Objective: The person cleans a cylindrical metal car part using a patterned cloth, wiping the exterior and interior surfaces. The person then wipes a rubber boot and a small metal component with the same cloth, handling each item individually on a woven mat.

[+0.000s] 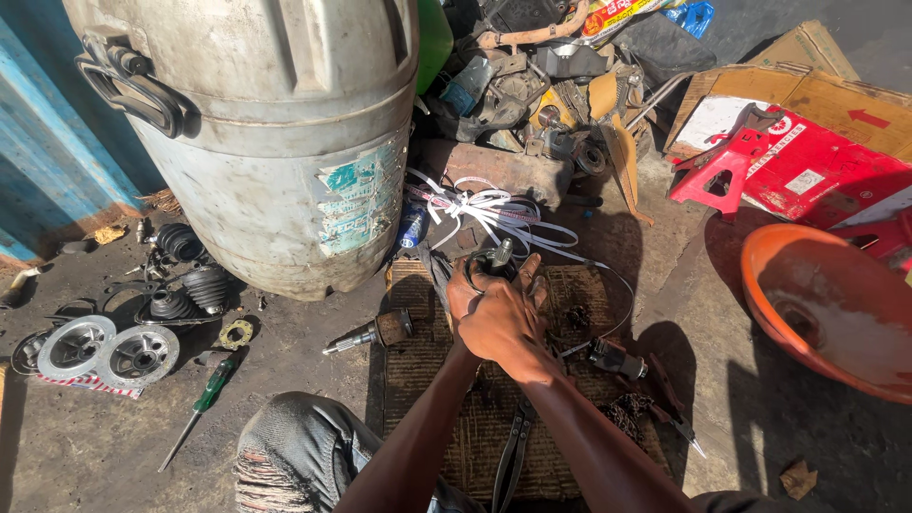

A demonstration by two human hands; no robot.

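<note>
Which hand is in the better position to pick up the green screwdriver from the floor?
Probably the left hand. The screwdriver lies on the person's left, past the knee. The right hand lies over the left one on a dark part, so it would have to cross the body.

Grimy matt metal drum at ten o'clock, glossy orange plastic basin at three, coarse woven mat below, dull rubber boots at nine
</note>
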